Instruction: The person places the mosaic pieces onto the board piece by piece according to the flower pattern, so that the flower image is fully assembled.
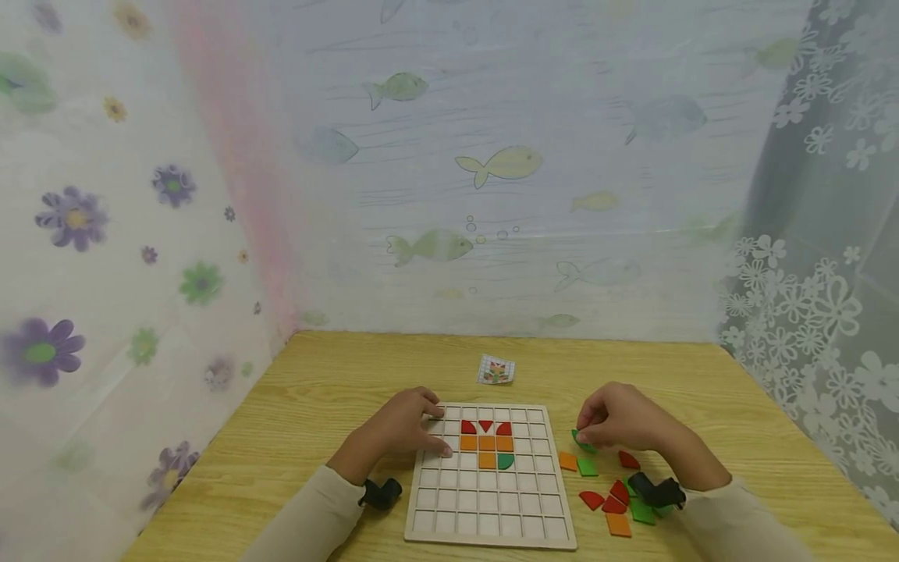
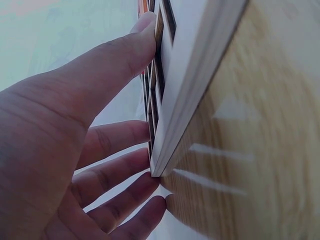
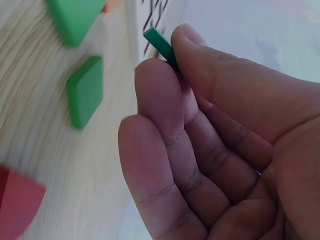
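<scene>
My right hand (image 1: 625, 417) pinches a dark green tile (image 3: 160, 44) between thumb and forefinger, just off the board's right side. The wooden grid board (image 1: 492, 527) lies flat on the table. My left hand (image 1: 400, 425) rests at its upper left edge, with the thumb on the grid and the fingers spread along the border. Set in the board are red pieces (image 1: 468, 428) in a top row, orange squares (image 1: 487, 443) beneath, and a green quarter-round piece (image 1: 505, 461) beside the lowest orange square.
Loose tiles lie right of the board: an orange square (image 1: 568, 462), a green tile (image 1: 587, 467), several red pieces (image 1: 592, 499) and another orange square (image 1: 619, 524). My right wrist's black camera (image 1: 656, 490) overlaps some green ones. A small pattern card (image 1: 496, 370) lies beyond the board.
</scene>
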Tool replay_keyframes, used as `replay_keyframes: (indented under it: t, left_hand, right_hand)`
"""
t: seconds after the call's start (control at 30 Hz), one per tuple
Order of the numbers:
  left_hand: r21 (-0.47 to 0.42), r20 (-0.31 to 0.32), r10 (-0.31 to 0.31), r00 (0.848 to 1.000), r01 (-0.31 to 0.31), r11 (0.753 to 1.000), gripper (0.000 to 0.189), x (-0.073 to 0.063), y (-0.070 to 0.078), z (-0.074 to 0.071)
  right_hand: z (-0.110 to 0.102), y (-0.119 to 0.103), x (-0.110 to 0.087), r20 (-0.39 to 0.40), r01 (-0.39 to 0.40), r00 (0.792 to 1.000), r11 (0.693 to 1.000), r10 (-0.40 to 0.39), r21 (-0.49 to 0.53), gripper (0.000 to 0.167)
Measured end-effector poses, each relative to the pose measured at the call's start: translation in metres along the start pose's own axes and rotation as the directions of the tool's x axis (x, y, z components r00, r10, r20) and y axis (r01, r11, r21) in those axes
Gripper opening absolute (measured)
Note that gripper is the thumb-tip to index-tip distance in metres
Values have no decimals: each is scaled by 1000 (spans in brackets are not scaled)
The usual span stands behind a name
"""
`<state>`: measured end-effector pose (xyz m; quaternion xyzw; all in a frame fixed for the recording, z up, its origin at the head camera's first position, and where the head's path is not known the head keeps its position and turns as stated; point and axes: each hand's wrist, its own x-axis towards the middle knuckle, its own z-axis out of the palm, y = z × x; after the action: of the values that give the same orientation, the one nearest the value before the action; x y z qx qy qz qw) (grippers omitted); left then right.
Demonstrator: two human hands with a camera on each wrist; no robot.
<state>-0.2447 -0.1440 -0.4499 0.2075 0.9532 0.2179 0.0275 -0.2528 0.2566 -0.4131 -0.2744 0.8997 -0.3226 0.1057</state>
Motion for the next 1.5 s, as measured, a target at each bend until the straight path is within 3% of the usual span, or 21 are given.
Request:
replay_keyframes:
  t: [0.4,1.17,1.5]
  left_hand:
    - [5,-13,7,1000,-7,1000,71,-1,0,1]
    - [6,-25,10,1000,-10,1000,71,2,2,6]
    - [-24,-9,-19,1000,19,1000,71,-2,4,4]
  right_hand:
    - [11,-21,17,-5,25,1000,997,-25,69,8]
    - [51,-53,46,-3,73,997,995,-73,73,8]
    - [68,-64,58,6,109,994,991,-110,78,8]
